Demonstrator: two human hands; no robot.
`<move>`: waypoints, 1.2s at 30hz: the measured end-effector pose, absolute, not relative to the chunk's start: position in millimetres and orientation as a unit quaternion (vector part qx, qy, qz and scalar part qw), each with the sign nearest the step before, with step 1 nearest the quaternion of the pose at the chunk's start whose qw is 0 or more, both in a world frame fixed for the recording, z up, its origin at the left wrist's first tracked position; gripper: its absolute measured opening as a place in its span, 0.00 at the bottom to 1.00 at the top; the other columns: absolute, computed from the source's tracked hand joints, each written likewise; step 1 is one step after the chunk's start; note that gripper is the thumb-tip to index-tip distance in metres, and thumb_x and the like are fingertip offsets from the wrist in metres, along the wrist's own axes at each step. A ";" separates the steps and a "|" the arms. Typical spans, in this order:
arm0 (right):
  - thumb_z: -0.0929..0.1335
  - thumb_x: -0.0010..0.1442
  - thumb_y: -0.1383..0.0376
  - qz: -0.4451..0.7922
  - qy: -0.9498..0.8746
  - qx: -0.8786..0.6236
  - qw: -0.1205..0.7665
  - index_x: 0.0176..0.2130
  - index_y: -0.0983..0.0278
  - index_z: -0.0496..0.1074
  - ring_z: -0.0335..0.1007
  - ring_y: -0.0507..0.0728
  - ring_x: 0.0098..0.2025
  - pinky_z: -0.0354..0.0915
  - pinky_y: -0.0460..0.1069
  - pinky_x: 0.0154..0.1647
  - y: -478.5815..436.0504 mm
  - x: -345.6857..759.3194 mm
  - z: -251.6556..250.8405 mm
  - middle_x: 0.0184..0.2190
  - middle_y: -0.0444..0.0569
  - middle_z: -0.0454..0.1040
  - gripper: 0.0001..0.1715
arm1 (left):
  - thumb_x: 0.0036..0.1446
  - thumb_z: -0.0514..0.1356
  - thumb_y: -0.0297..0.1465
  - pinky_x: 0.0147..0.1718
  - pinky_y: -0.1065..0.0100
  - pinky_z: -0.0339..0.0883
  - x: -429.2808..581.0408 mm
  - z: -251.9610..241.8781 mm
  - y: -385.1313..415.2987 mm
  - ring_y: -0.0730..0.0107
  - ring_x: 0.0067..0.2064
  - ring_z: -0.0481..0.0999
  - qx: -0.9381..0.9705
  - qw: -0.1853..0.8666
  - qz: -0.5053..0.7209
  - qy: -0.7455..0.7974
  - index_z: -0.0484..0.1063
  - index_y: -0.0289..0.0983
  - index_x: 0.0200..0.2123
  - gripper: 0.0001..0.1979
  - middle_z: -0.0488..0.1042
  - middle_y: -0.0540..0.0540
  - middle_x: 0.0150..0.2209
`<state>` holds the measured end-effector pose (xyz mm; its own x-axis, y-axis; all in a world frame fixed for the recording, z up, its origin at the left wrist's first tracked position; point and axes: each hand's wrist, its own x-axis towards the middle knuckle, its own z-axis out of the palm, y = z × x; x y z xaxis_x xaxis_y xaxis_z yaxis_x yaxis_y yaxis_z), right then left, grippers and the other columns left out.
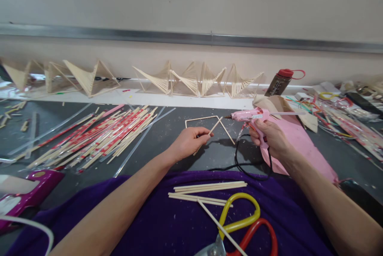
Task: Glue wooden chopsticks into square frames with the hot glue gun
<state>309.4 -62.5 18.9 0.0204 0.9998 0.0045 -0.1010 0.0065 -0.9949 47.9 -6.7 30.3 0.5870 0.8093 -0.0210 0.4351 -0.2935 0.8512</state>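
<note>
Between the thumb and fingers of my left hand (pixel 193 142) is a thin wooden stick (pixel 216 125), slanting up to the right. My right hand (pixel 271 136) grips a pink hot glue gun (pixel 249 115), its nozzle (pixel 228 117) pointing left at the stick's upper end. A clear glue stick (pixel 284 113) juts from the gun's back, and its black cord (pixel 236 160) loops down onto the table. Just behind the left hand, a frame of joined wooden sticks (pixel 202 119) rests on the grey tabletop, partly hidden by that hand.
Bundles of sticks in red-marked wrappers (pixel 101 136) lie left. Finished stick models (pixel 155 80) line the back ledge, with a brown bottle (pixel 279 82) beside them. Loose sticks (pixel 209 187) and yellow-and-red-handled scissors (pixel 239 224) rest on the purple cloth (pixel 143 212). Pink material (pixel 302 148) lies right.
</note>
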 end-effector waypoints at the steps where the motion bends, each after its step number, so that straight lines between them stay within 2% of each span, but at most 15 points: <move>1: 0.64 0.57 0.52 0.517 -0.471 -0.477 0.532 0.26 0.64 0.63 0.55 0.47 0.16 0.46 0.45 0.16 -62.7 309.2 19.0 0.17 0.40 0.58 0.19 | 0.54 0.53 0.36 0.20 0.76 0.54 47.8 30.0 -6.6 0.79 0.20 0.62 0.776 0.437 0.215 0.401 0.75 0.37 0.39 0.15 0.70 0.51 0.24; 15: 0.63 0.59 0.53 0.511 -0.480 -0.479 0.528 0.24 0.65 0.63 0.56 0.47 0.16 0.46 0.45 0.17 -63.7 308.6 19.3 0.17 0.42 0.61 0.20 | 0.53 0.54 0.40 0.16 0.75 0.54 47.1 30.2 -7.1 0.78 0.16 0.60 0.755 0.465 0.211 0.412 0.73 0.36 0.39 0.16 0.62 0.56 0.15; 26: 0.62 0.59 0.52 0.496 -0.488 -0.495 0.521 0.23 0.65 0.63 0.57 0.47 0.16 0.46 0.45 0.17 -63.6 308.4 17.6 0.17 0.43 0.63 0.22 | 0.51 0.56 0.36 0.17 0.76 0.54 48.5 31.6 -8.2 0.80 0.17 0.59 0.744 0.466 0.224 0.423 0.75 0.36 0.37 0.14 0.65 0.55 0.18; 30: 0.63 0.59 0.52 0.489 -0.488 -0.503 0.519 0.23 0.65 0.64 0.57 0.47 0.16 0.47 0.45 0.17 -63.3 307.8 17.9 0.17 0.43 0.64 0.22 | 0.51 0.57 0.36 0.16 0.77 0.52 49.5 30.6 -8.8 0.81 0.16 0.58 0.715 0.516 0.235 0.410 0.75 0.36 0.38 0.14 0.67 0.53 0.20; 36: 0.63 0.58 0.51 0.502 -0.491 -0.499 0.508 0.23 0.66 0.65 0.58 0.47 0.16 0.49 0.44 0.17 -63.2 304.7 17.0 0.18 0.43 0.64 0.23 | 0.52 0.59 0.35 0.13 0.80 0.50 49.8 31.5 -8.5 0.86 0.15 0.59 0.614 0.664 0.246 0.347 0.74 0.34 0.39 0.13 0.69 0.51 0.24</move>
<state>304.7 -63.2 17.0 0.0136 0.9999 -0.0011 -0.0197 -0.0009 -0.9998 49.8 -8.5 31.5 0.6379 0.7534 -0.1594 0.1001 0.1241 0.9872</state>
